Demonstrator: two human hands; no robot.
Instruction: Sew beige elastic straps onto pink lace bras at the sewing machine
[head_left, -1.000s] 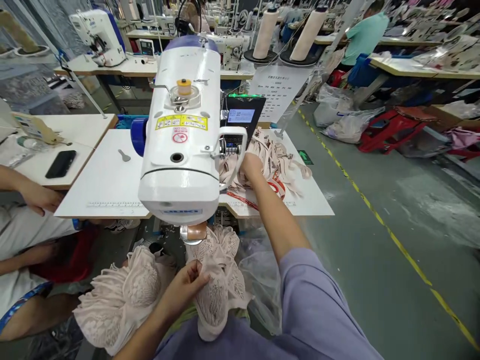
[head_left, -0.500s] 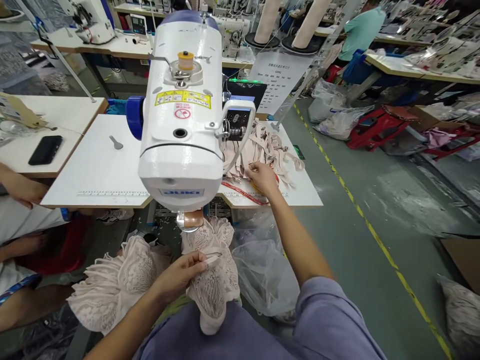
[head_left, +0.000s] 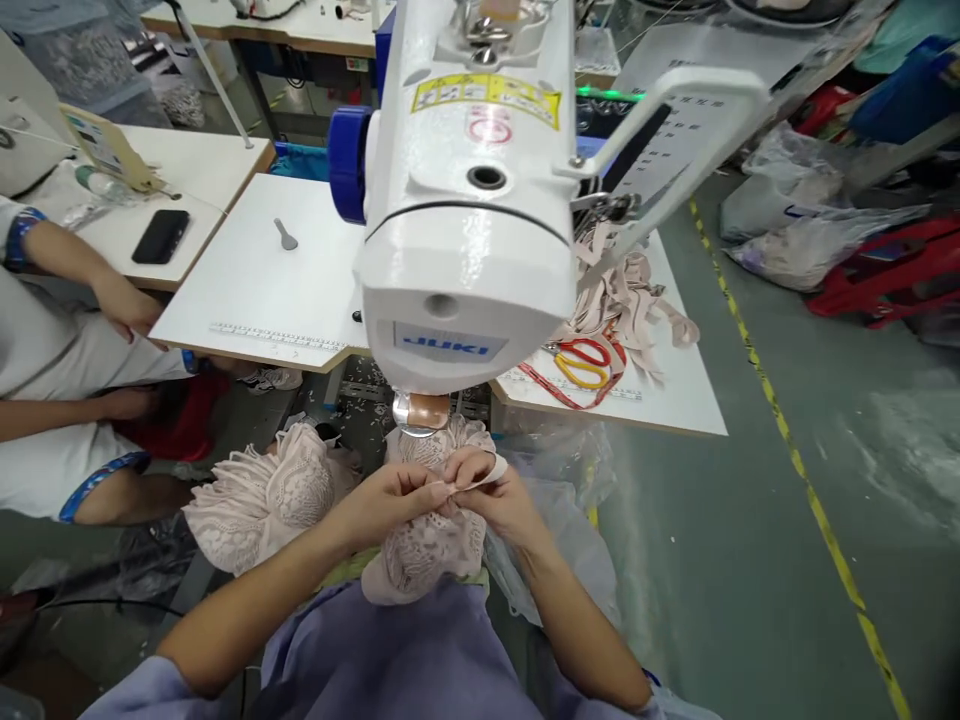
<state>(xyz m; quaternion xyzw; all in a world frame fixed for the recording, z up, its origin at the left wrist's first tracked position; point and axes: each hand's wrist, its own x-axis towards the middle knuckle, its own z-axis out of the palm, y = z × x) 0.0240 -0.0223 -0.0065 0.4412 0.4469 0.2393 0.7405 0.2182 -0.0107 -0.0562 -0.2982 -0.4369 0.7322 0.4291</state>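
Observation:
In front of my lap, my left hand [head_left: 401,500] and my right hand [head_left: 499,500] meet, fingertips pinched together. A pale beige strap [head_left: 493,470] loops out of my right fingers. My left fingers pinch a narrow beige strip where the hands touch; its join to the other pieces is hidden. Just below hangs a beige lace bra [head_left: 427,560], draped over my lap and up under the sewing machine's [head_left: 465,270] head. A stack of similar lace bras [head_left: 262,500] lies to the left of my forearm.
Red and yellow-handled scissors [head_left: 581,360] and a red tape lie beside heaped beige straps [head_left: 622,290] on the table's right part. A grey spoon-shaped tool [head_left: 285,235] rests on the left part. A seated person's arm [head_left: 82,265] is close by at left. Plastic bags [head_left: 562,540] hang below.
My right hand has left the strap pile with a strap and come to my left hand over the bra. The view has shifted, bringing the machine head closer.

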